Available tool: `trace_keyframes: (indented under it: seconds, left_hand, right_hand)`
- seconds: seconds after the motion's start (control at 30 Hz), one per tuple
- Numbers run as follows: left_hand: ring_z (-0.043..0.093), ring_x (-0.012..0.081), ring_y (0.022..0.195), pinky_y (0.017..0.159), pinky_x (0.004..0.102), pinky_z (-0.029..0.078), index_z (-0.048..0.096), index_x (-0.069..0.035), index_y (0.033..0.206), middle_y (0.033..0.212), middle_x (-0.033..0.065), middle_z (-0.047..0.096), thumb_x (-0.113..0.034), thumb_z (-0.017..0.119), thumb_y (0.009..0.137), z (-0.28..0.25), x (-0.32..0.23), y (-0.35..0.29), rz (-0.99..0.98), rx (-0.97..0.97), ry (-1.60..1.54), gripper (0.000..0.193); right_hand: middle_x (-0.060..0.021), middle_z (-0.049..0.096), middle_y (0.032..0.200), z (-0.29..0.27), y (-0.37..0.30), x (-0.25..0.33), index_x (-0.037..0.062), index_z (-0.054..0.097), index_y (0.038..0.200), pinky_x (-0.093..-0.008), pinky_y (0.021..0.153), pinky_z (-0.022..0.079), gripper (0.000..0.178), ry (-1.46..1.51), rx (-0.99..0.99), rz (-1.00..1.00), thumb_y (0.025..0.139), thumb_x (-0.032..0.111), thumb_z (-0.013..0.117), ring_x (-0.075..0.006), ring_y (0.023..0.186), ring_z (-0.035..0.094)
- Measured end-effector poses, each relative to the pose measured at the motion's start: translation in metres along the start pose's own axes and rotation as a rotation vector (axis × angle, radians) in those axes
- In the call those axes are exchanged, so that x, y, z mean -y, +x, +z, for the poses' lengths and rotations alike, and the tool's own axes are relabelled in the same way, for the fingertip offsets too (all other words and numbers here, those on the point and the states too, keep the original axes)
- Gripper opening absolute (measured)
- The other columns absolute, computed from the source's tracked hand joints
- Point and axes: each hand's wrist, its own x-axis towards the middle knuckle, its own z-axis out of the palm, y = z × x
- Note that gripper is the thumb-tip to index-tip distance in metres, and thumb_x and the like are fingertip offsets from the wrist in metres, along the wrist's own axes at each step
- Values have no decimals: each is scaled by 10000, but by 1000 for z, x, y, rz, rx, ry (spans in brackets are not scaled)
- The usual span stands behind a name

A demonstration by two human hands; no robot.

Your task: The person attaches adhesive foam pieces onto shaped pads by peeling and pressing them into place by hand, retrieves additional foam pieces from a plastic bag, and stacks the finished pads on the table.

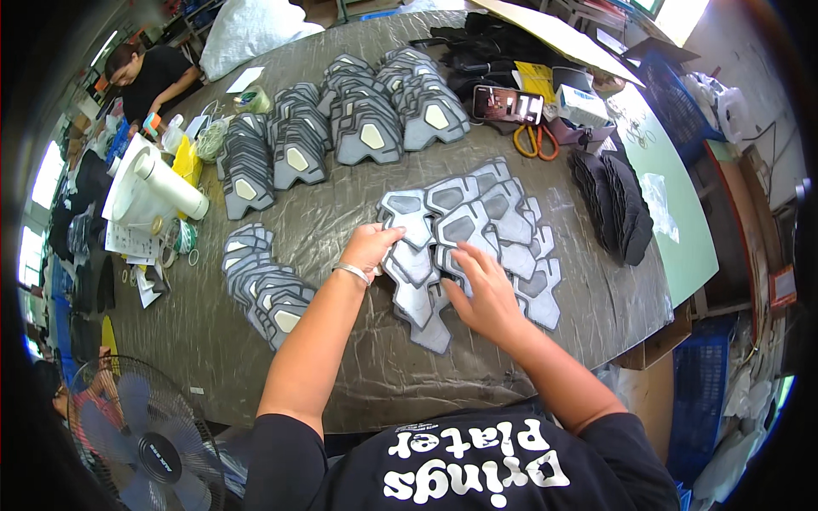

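In front of me lies a heap of overlapping grey shaped pads with dark edges and raised panels. My left hand pinches the edge of a grey pad at the heap's left side, thumb on top and the other fingers partly hidden. Over the middle of the heap is my right hand, its fingers apart and nearest to another grey pad; whether they touch it I cannot tell. Left of my left forearm, a curved row of similar pads lies fanned out, some showing a cream panel.
Several neat rows of pads stand at the back. A phone, orange-handled scissors and stacked black pieces are to the right. At left stand a white bottle and tape rolls; a fan is at lower left. Another person works far left.
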Motion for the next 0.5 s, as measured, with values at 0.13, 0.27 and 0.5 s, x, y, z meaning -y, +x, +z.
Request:
trace_keyframes:
  seconds: [0.13, 0.27, 0.5]
  left_hand:
    - [660, 142, 757, 698, 282, 518, 656, 17, 963, 884, 82, 697, -140, 702, 826, 4, -10, -3, 10, -27, 61, 214]
    - [658, 138, 723, 677, 278, 523, 669, 33, 903, 842, 79, 696, -128, 702, 820, -4, -20, 3, 12, 19, 121, 184]
    - [671, 153, 712, 644, 286, 552, 636, 57, 958, 864, 109, 693, -100, 703, 814, -32, -62, 21, -6, 166, 120, 223]
  right_hand:
    - [-115, 519, 1283, 19, 33, -13, 18, 585, 1152, -390, 942, 419, 440, -264, 17, -51, 755, 173, 692, -277, 1182, 494]
    - [-61, 567, 1221, 38, 53, -25, 66, 618, 1091, -386, 849, 439, 366, -332, 71, -97, 728, 113, 626, -231, 1083, 537]
    - [-32, 612, 1126, 21, 60, -30, 79, 622, 1025, -381, 801, 439, 330, -332, 6, -96, 695, 69, 607, -224, 1019, 559]
